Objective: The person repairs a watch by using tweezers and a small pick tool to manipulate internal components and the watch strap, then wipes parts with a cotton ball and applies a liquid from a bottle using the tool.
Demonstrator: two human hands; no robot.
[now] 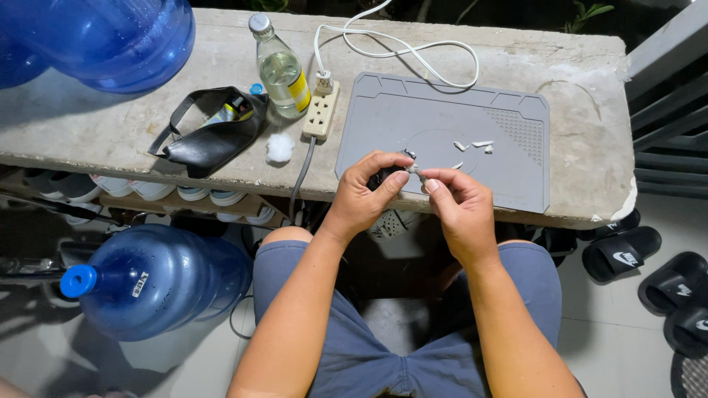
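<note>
Seated at a concrete bench (590,88), knees under its edge. Left hand (365,193) closed around a small dark object (382,177), thumb and forefinger pinched on its upper end; right hand (457,203) closed too, fingertips nipping a thin pale strip (417,172) that sticks out of it — too small to tell exactly what. Both held just over the near edge of the grey work mat (413,121).

Best done with wrists braced on that edge, a short firm pinch close to the object, a slow steady pull rather than a jerk — likely less tearing. Better kept over the mat, so bits drop where the white scraps (472,145) already lie, toward its centre.

Left of the mat: a beige power strip (321,112), a cotton ball (279,147), a black pouch (214,136). Behind those, a clear bottle (280,70). Far left of the mat, a large blue water jug (110,40).
</note>
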